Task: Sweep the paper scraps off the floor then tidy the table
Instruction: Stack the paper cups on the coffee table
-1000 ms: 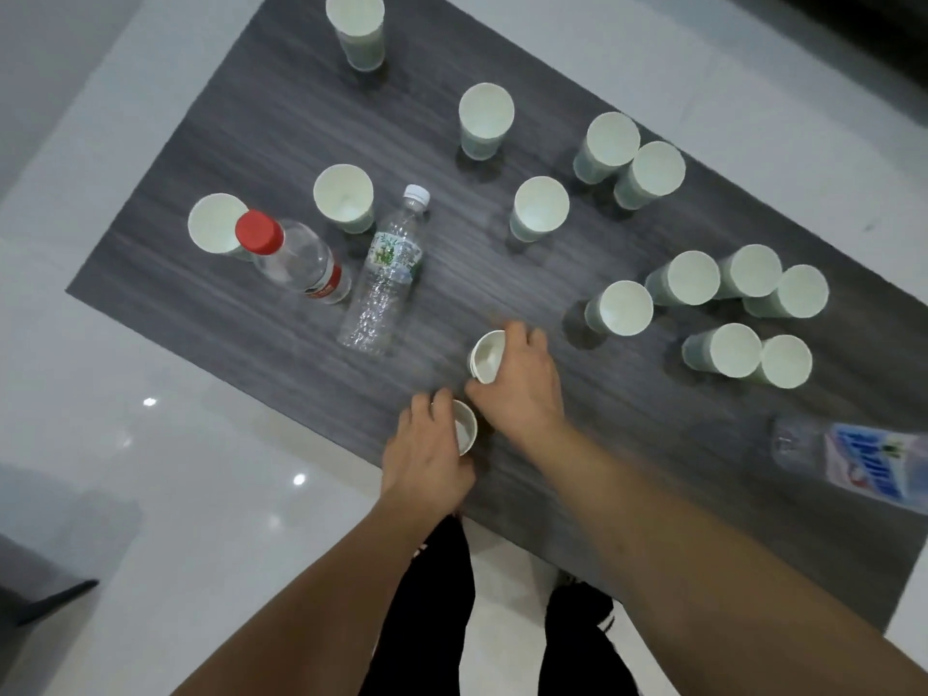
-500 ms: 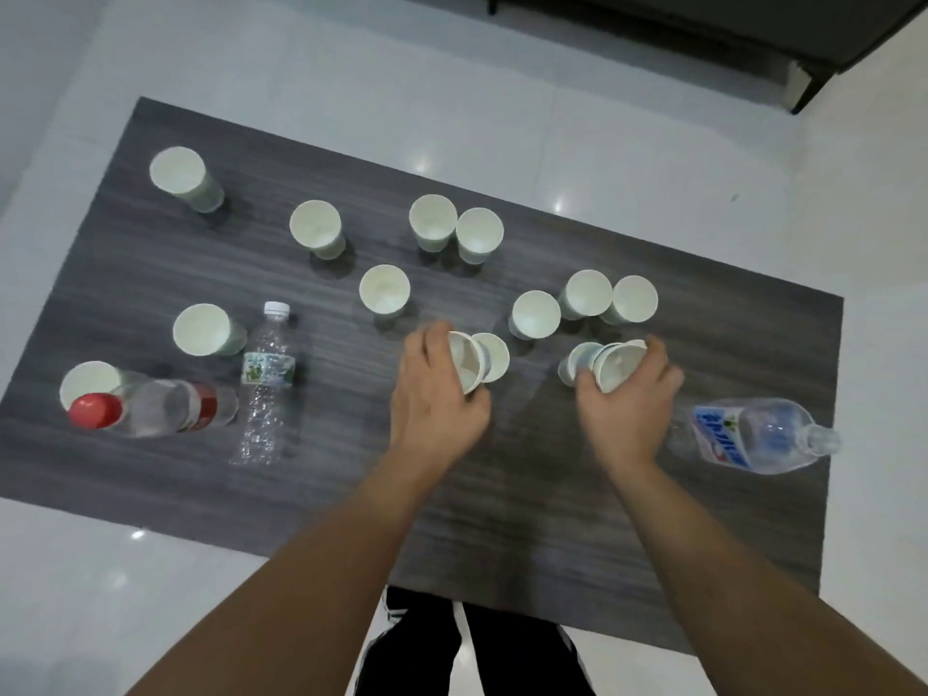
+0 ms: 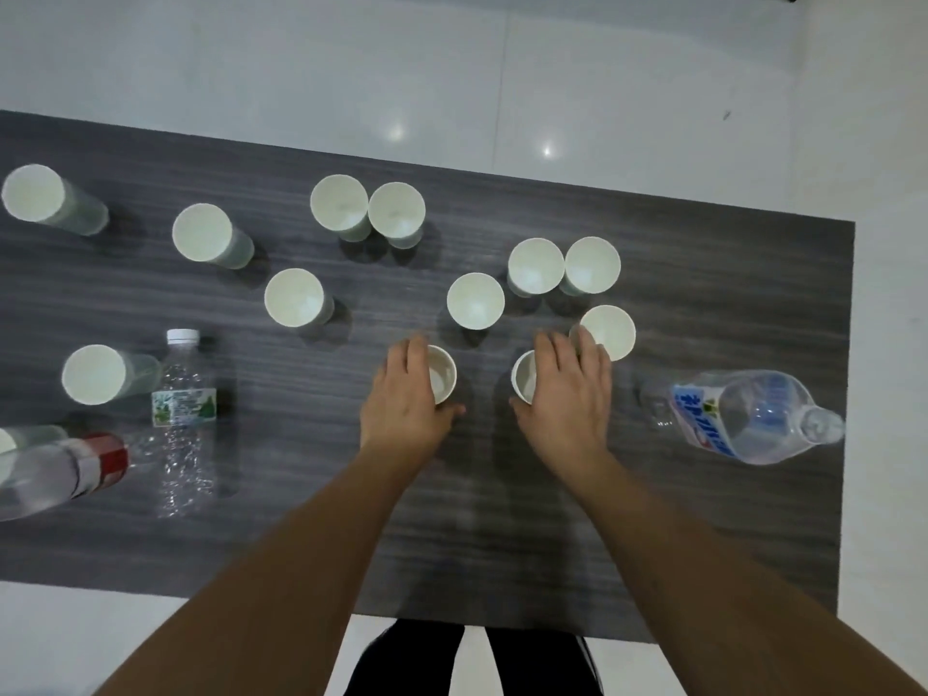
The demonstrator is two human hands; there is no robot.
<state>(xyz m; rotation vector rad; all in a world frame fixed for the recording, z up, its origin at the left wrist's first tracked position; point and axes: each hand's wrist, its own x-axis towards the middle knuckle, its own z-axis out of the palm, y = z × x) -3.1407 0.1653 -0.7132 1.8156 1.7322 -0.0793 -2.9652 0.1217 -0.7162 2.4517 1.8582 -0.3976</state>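
The left hand [image 3: 408, 394] grips a paper cup [image 3: 442, 374] from the side, fingers over its far rim and thumb at the near side, low over the table [image 3: 703, 545] just in front of the person. The right hand [image 3: 565, 394] curls round a second cup [image 3: 525, 376] in the same way, and its fingertips touch or nearly touch a third cup [image 3: 608, 331] standing just behind. The two held cups are close together, with a narrow strip of dark tabletop between them. The likeliest slip is at the right hand: lifting or turning its cup could let the knuckles knock the third cup over, and light, empty-looking cups like these would roll easily. Nesting one held cup into the other could also go wrong; squeezing thin paper walls would dent a rim, so the cups jam or sit crooked. A lone cup [image 3: 475, 299] stands just beyond the gap between the hands, with a pair [image 3: 563, 266] behind it, so a forward reach could topple them. Further out, a large bottle [image 3: 743, 419] lies on its side near the right edge and might roll off if bumped. A small bottle [image 3: 183, 419] and a red-labelled bottle [image 3: 60, 469] are at the left among more cups [image 3: 201, 233].
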